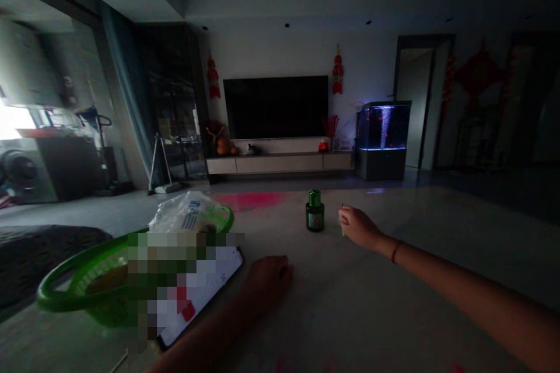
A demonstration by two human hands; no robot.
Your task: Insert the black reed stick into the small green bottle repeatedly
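My right hand is closed in a pinch just above the pale table, to the right of a small dark green glass bottle. A thin, pale stick pokes out below its fingers; its exact kind is too small to tell. The bottle stands upright with its shiny green cap on, apart from both hands. My left hand rests on the table nearer to me, in shadow, with its fingers curled in. No object shows in it. Beside this hand lies a phone with a lit screen, partly pixelated.
A green plastic basket with a clear plastic bag stands at the left, partly pixelated. A pink-red patch marks the table's far side. Beyond are a television, a low cabinet and a lit fish tank.
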